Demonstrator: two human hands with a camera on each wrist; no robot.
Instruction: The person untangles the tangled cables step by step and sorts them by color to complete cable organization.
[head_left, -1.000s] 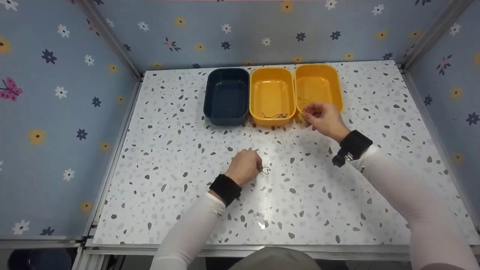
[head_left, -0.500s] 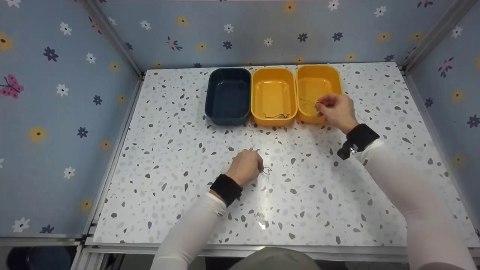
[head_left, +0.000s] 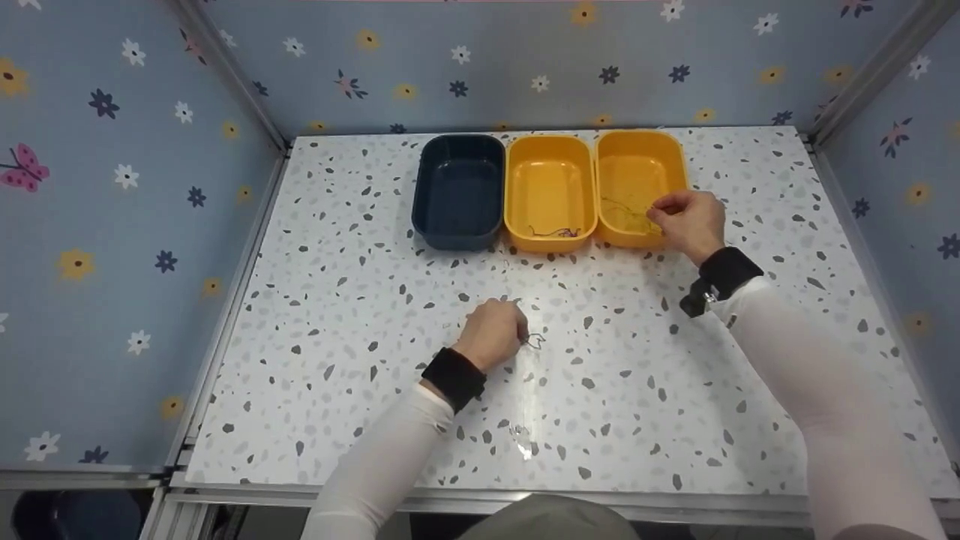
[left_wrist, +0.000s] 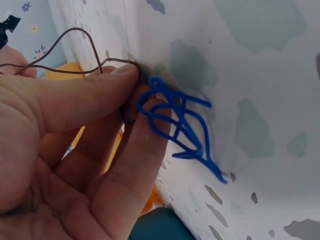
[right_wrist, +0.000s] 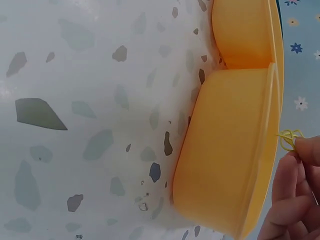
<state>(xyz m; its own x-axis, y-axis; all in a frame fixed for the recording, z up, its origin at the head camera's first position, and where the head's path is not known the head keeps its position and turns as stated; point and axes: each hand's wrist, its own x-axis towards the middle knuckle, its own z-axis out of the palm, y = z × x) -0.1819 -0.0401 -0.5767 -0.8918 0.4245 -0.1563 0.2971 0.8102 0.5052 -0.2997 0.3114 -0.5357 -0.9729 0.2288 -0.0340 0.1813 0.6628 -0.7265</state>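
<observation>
My left hand [head_left: 491, 334] rests low over the middle of the table, pinching a thin brown wire [left_wrist: 75, 29] between thumb and forefinger. A tangled blue wire [left_wrist: 181, 117] lies against its fingertips; whether it is gripped too, I cannot tell. Over the near right corner of the right yellow box [head_left: 641, 137], my right hand [head_left: 691, 223] pinches a small tangled yellow wire [right_wrist: 289, 138] above the rim. More thin yellowish strands [head_left: 619, 206] show inside that box.
Left of it stand a middle yellow box [head_left: 551, 142] with dark and purplish wires [head_left: 566, 232] at its near end, and a dark blue box [head_left: 459, 240]. A clear, shiny scrap [head_left: 519, 435] lies near the front edge. Flowered panels [head_left: 525, 45] enclose the table.
My right hand has moved right with the yellow wire, from the gap between the two yellow boxes to over the right one. The left hand stays in place.
</observation>
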